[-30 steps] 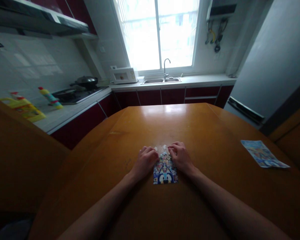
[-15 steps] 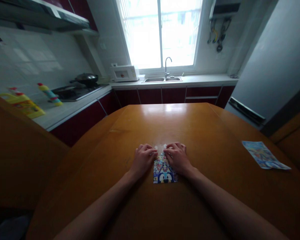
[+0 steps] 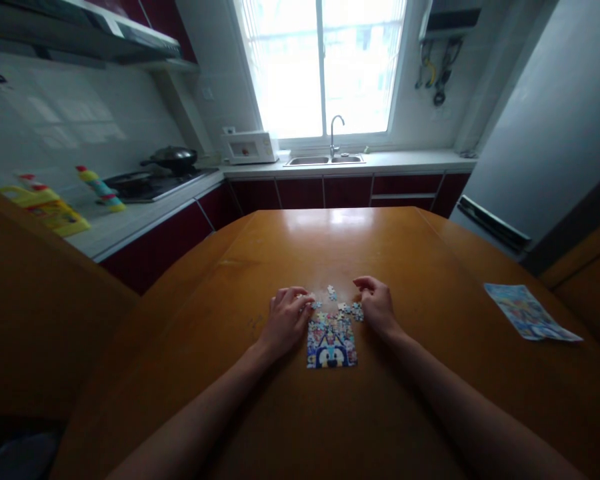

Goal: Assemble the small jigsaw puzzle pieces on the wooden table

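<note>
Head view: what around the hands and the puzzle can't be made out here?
Left hand: head view, curled fingers hide whether it pinches a piece.
Right hand: head view, its own knuckles hide the fingertips.
Loose pieces: head view, too small to count or read.
Puzzle: head view, small and dim, fine detail unclear.
Printed sheet: head view, blurred, picture unreadable.

Blown-out window (image 3: 325, 67) backlight, dim foreground

**Too small, hidden, blurred**

The loose pieces (image 3: 349, 309) above the puzzle (image 3: 331, 341) are too small to tell apart. Curled fingers hide whether the left hand (image 3: 285, 320) pinches one (right hand (image 3: 377, 307) likewise). Print on the leaflet (image 3: 527, 312) is blurred.
</note>
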